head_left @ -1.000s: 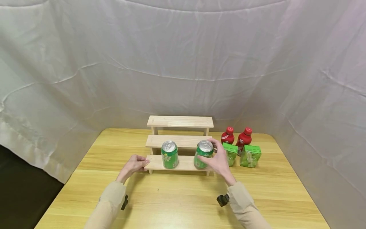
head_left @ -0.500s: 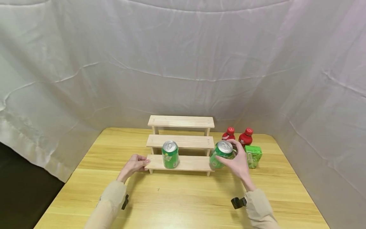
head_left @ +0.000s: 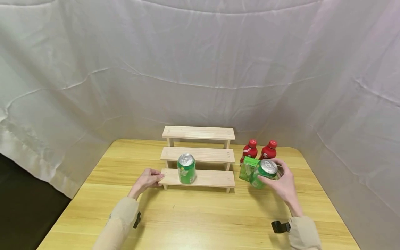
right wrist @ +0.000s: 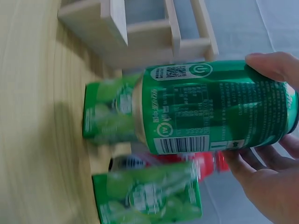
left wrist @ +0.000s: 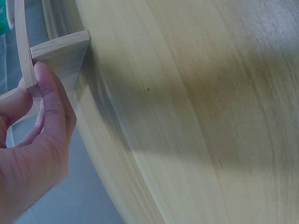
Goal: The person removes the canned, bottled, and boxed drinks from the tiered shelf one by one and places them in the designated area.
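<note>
A three-step wooden shelf [head_left: 212, 177] stands on the table, with one green soda can [head_left: 186, 169] upright on its lowest step. At that step's left end, my left hand [head_left: 147, 180] pinches the board between thumb and fingers, as the left wrist view also shows at the board's edge [left wrist: 23, 51]. My right hand [head_left: 285, 183] grips a second green soda can [head_left: 261, 174] right of the shelf, slightly tilted. In the right wrist view this can [right wrist: 201, 107] hangs above the table, its label and barcode facing the camera, in front of a green drink carton [right wrist: 110, 112].
Two red bottles [head_left: 250, 150] with red caps stand at the back right of the table. Before them is a green carton [head_left: 248, 166]; a second carton [right wrist: 149, 193] shows in the right wrist view. Grey cloth [head_left: 200, 69] hangs behind the table.
My right hand has lifted the second can off the lowest step and carried it to the right, in front of the cartons. My left hand stays at the step's left end.
</note>
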`<action>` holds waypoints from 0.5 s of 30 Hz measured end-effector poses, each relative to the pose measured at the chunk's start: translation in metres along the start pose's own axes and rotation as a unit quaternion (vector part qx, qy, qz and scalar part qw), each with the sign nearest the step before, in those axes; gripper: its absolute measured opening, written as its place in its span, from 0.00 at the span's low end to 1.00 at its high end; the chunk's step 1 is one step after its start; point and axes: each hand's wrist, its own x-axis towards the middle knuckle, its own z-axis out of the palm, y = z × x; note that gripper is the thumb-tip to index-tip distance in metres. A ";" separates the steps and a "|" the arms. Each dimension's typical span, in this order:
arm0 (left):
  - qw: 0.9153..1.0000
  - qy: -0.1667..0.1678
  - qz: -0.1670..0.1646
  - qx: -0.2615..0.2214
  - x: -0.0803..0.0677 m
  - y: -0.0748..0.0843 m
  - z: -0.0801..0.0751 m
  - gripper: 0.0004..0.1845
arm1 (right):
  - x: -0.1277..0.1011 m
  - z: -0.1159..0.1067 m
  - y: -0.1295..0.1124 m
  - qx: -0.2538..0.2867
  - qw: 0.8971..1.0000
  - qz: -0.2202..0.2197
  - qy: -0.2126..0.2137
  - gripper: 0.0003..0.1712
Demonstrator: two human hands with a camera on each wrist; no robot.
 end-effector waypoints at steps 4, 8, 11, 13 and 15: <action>1.000 -0.001 0.002 0.000 0.000 0.000 0.000 0.18 | -0.002 -0.011 0.002 -0.046 0.998 0.043 0.002 0.44; 1.000 -0.001 0.005 0.005 0.000 0.000 0.000 0.19 | -0.003 -0.020 0.014 -0.024 0.998 0.049 0.007 0.43; 1.000 -0.002 0.006 0.011 0.000 0.000 0.000 0.19 | -0.005 -0.025 0.018 -0.054 0.997 0.060 0.006 0.43; 1.000 0.001 0.003 0.011 0.000 0.000 0.000 0.18 | -0.007 -0.028 0.016 -0.094 0.993 0.077 0.001 0.45; 1.000 0.003 0.001 0.013 0.001 -0.001 0.000 0.18 | -0.008 -0.031 0.017 -0.108 0.990 0.086 0.002 0.45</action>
